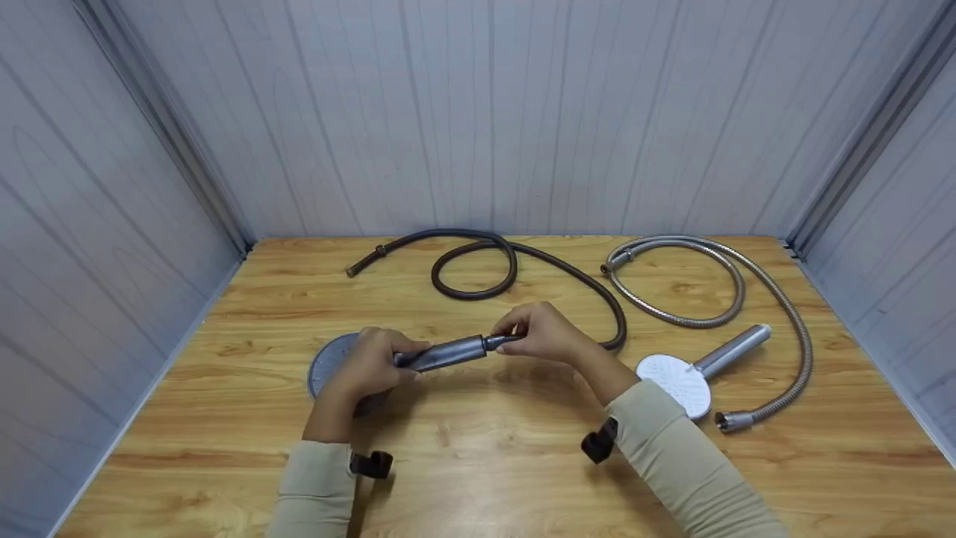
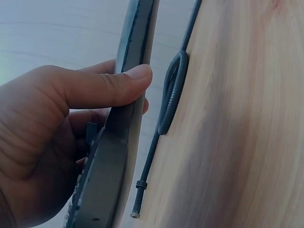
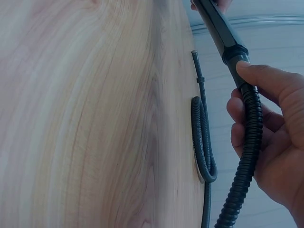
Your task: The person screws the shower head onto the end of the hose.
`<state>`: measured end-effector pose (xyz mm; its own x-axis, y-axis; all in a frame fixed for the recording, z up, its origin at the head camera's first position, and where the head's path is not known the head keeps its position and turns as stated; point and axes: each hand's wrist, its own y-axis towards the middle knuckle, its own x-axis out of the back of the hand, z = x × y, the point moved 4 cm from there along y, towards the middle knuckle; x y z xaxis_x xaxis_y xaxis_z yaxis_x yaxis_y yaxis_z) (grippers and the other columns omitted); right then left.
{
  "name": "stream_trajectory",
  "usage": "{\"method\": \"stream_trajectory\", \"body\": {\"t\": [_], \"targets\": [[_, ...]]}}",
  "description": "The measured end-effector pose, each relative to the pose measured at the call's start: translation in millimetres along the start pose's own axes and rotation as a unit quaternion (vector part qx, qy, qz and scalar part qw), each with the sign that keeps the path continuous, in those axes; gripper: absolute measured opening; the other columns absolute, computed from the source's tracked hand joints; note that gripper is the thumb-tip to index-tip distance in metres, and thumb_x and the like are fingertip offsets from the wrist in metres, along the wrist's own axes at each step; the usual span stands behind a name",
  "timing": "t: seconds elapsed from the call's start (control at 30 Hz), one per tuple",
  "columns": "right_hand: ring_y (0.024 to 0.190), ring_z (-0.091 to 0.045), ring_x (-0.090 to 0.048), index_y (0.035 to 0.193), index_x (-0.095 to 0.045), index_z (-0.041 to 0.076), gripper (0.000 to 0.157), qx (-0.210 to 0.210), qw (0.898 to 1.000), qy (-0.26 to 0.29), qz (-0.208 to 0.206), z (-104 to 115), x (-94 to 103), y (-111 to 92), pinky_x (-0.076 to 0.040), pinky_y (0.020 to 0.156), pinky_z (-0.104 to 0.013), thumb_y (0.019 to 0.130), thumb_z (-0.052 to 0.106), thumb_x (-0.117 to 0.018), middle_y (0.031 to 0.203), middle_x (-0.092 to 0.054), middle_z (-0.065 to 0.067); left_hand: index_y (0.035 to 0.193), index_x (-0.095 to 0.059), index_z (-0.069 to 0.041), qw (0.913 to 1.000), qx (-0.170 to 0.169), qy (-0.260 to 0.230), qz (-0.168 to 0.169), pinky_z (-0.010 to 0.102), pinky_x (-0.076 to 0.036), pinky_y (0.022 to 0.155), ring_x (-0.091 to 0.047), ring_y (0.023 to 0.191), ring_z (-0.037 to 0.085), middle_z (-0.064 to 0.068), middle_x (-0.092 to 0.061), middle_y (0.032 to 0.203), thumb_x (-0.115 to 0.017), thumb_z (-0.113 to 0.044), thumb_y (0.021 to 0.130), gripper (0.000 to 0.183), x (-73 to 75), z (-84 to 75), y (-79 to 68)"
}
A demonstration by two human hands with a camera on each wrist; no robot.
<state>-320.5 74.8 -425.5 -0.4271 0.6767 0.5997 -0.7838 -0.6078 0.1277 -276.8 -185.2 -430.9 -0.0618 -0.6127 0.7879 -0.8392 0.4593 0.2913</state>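
Grey shower head [image 1: 448,354] gripped in left hand [image 1: 372,362], dark hose [image 3: 251,128] pinched in right hand [image 1: 545,334]; straight alignment looks key where they meet.

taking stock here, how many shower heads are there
2: the dark shower head, held in the left hand, and the white-faced shower head, lying on the right side of the table.

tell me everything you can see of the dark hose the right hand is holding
The dark shower hose is slender and closely ribbed, its material unclear. It makes one loop on the wood-grain table, and its free end, with a collar near the tip, lies to the left. The right hand grips the smooth connector at its other end, which meets the handle of the dark shower head; how firmly is unclear.
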Motion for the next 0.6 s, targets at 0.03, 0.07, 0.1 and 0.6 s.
{"method": "stream_trajectory", "body": {"t": [0.03, 0.07, 0.1, 0.6], "targets": [[0.076, -0.019, -0.062, 0.098, -0.078, 0.012, 0.015, 0.0, 1.0, 0.0, 0.0, -0.2, 0.2, 0.0, -0.05, 0.067, -0.029, 0.083, 0.01, -0.078, 0.091, -0.071, 0.001, 0.111, -0.074, -0.009, 1.0, 0.0, 0.0, -0.002, 0.032, -0.048, 0.067, -0.064, 0.075, 0.013, 0.003, -0.074, 0.093, -0.087, -0.006, 0.07, 0.043, 0.0, -0.1, 0.1], [0.076, -0.019, -0.062, 0.098, -0.078, 0.012, 0.015, 0.001, 1.0, -0.001, -0.001, -0.4, 0.5, 0.1, -0.05, 0.067, -0.029, 0.083, 0.01, -0.078, 0.091, -0.072, 0.001, 0.111, -0.075, -0.009, 1.0, 0.0, 0.0, -0.004, 0.032, -0.049, 0.068, -0.065, 0.076, 0.013, 0.003, -0.074, 0.093, -0.087, -0.006, 0.07, 0.043, -0.1, 0.0, 0.2], [0.076, -0.019, -0.062, 0.098, -0.078, 0.012, 0.016, 0.001, 1.0, -0.002, -0.001, -0.5, 0.7, 0.1, -0.05, 0.067, -0.029, 0.083, 0.01, -0.078, 0.091, -0.072, 0.001, 0.111, -0.075, -0.009, 1.0, 0.0, 0.001, -0.006, 0.033, -0.05, 0.068, -0.066, 0.078, 0.013, 0.003, -0.074, 0.093, -0.087, -0.006, 0.069, 0.043, -0.3, 0.0, 0.4], [0.08, -0.021, -0.061, 0.098, -0.078, 0.01, 0.016, -0.009, 1.0, 0.006, -0.011, -0.8, -0.4, 1.8, -0.049, 0.067, -0.028, 0.082, 0.008, -0.078, 0.092, -0.069, 0.0, 0.112, -0.075, -0.011, 0.9994, 0.027, 0.015, -0.012, 0.037, -0.049, 0.073, -0.061, 0.076, 0.011, 0.001, -0.073, 0.092, -0.088, -0.007, 0.068, 0.046, -1.0, 2.1, -0.8]]}}
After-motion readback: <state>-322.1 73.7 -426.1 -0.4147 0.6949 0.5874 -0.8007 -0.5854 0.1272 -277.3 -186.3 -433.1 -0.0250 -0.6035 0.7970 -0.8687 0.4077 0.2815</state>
